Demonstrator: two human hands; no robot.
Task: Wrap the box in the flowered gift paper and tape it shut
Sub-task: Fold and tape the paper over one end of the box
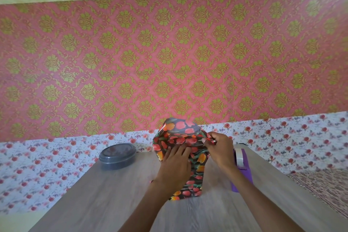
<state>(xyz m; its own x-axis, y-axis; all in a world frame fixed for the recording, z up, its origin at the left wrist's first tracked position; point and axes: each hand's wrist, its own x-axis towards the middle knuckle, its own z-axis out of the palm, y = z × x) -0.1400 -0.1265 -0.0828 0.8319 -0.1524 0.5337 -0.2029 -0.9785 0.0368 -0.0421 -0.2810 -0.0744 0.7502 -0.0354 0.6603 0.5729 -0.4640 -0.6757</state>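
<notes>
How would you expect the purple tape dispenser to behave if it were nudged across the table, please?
The purple tape dispenser sits low and long on the wooden table, so it would probably slide rather than tip. Its solid-looking base suggests some weight, so likely stable. The tape roll sits in its cradle and probably won't roll free.

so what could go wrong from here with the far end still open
1. The right hand alone pinches the fold; if it reaches for the purple tape dispenser beside it, the flap may spring open.
2. The left hand presses flat on the flowered paper; if that pressure eases, the wrap around the box could shift.
3. The far end stands up loose and crumpled, so it may crease unevenly or tear.
</notes>
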